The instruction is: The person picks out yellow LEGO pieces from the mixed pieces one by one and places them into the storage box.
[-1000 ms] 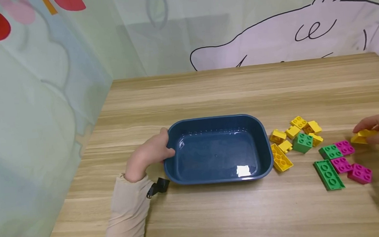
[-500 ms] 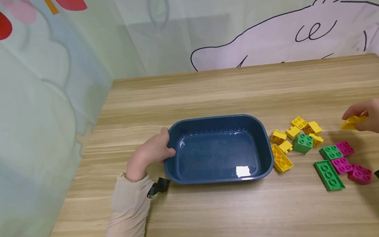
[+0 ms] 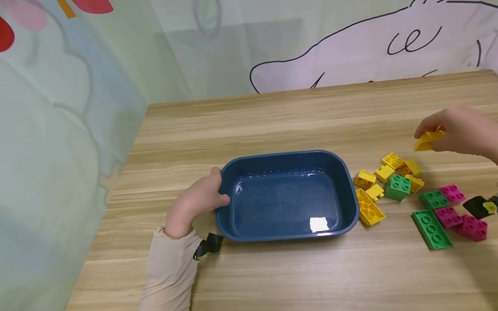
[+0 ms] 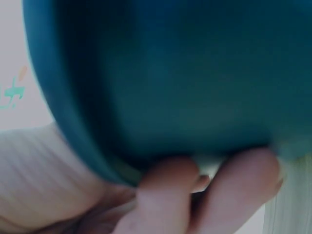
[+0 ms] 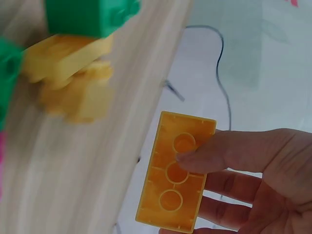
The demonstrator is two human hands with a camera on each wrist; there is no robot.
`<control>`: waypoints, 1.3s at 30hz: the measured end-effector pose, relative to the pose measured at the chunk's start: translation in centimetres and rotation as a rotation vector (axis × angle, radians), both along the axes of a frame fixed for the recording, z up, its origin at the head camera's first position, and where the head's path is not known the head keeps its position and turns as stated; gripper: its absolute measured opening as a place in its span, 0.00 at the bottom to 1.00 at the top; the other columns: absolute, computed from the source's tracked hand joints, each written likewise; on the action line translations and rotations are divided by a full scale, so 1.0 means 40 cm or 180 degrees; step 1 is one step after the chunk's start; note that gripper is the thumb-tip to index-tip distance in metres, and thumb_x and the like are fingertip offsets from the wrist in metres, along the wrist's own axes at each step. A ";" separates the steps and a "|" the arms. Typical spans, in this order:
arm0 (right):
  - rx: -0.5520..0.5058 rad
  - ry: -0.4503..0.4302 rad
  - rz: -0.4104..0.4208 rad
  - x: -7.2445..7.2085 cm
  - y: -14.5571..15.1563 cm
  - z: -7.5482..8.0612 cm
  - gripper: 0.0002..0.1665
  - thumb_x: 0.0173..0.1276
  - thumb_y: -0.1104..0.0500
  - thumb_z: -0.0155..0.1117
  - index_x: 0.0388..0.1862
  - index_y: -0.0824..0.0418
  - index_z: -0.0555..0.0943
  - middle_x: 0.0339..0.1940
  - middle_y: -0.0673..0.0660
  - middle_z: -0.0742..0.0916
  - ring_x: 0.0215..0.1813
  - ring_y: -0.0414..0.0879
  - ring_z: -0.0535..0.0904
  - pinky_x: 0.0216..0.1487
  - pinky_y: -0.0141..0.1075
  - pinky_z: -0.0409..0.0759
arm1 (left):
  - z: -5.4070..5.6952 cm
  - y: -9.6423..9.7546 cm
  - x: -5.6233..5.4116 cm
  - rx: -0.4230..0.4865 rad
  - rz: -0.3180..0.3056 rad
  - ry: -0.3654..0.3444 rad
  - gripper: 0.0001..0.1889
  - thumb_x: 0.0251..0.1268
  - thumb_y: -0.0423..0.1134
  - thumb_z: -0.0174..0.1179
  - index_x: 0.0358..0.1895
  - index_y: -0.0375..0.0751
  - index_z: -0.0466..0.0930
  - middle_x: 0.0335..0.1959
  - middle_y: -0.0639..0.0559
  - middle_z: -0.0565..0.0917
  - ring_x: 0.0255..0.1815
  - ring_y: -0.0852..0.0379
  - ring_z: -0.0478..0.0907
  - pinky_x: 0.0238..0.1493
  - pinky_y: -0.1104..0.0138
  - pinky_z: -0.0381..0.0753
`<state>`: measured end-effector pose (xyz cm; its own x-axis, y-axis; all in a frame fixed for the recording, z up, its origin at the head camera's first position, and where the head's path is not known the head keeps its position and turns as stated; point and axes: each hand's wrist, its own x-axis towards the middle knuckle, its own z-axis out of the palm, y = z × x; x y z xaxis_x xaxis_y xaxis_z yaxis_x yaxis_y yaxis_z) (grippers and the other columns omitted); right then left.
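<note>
I read the right hand (image 3: 464, 130) as raised over the tabletop (image 3: 281, 119), toward its far right corner. Its grip is clamped on a yellow block (image 5: 155, 195): the thumb presses the hollow underside, and the fingers support the opposite side. Three rings on that underside face my right wrist camera.

The left hand (image 3: 200, 197) grips the left end of a blue tray (image 3: 283, 206), fingers curled round the rim. My left wrist view is blurred, so the exact contact under the rim is uncertain.

The tray sits mid-tabletop, well apart from the far edge, with its long sides roughly parallel to that edge. A cluster of loose yellow blocks (image 3: 367, 209) lies just beside the tray's right end; a tall green block (image 3: 397, 187) stands among them. Nearer the tabletop's right edge, I locate two low green blocks (image 3: 432, 229) and three pink blocks (image 3: 473, 227), grouped closely together.
</note>
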<state>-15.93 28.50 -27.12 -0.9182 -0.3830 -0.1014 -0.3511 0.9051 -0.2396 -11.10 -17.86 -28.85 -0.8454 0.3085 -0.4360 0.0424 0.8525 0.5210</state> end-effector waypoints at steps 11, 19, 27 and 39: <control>-0.0097 0.0136 0.0241 -0.031 -0.121 0.057 0.14 0.49 0.74 0.66 0.35 0.63 0.84 0.35 0.61 0.84 0.35 0.53 0.76 0.34 0.44 0.76 | 0.003 0.005 -0.001 -0.0027 -0.0027 0.0011 0.32 0.62 0.28 0.51 0.64 0.15 0.46 0.26 0.41 0.77 0.20 0.51 0.75 0.28 0.65 0.74; -0.0072 0.0145 0.0384 -0.039 -0.192 0.080 0.15 0.49 0.73 0.66 0.37 0.63 0.84 0.37 0.63 0.84 0.38 0.55 0.77 0.37 0.49 0.77 | 0.000 0.002 -0.003 -0.0014 -0.0028 -0.0006 0.35 0.62 0.28 0.51 0.65 0.14 0.42 0.31 0.38 0.78 0.20 0.50 0.76 0.29 0.65 0.75; -0.0100 0.0114 0.0478 -0.041 -0.257 0.091 0.15 0.48 0.74 0.66 0.37 0.64 0.84 0.38 0.63 0.84 0.40 0.56 0.76 0.40 0.49 0.78 | -0.002 0.002 -0.001 0.0001 0.0003 -0.0021 0.35 0.62 0.28 0.51 0.65 0.15 0.42 0.32 0.37 0.78 0.20 0.50 0.76 0.29 0.65 0.75; -0.0033 0.0155 0.0642 -0.038 -0.342 0.098 0.16 0.47 0.74 0.68 0.36 0.63 0.84 0.39 0.62 0.85 0.42 0.57 0.77 0.43 0.50 0.77 | -0.003 0.000 0.000 -0.0004 0.0037 -0.0078 0.37 0.64 0.29 0.50 0.67 0.15 0.37 0.35 0.36 0.79 0.22 0.49 0.77 0.30 0.65 0.75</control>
<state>-17.44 14.83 -23.19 -0.8264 -0.5605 -0.0538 -0.5365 0.8129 -0.2268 -11.12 -17.85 -28.95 -0.8380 0.2981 -0.4570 0.0196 0.8535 0.5208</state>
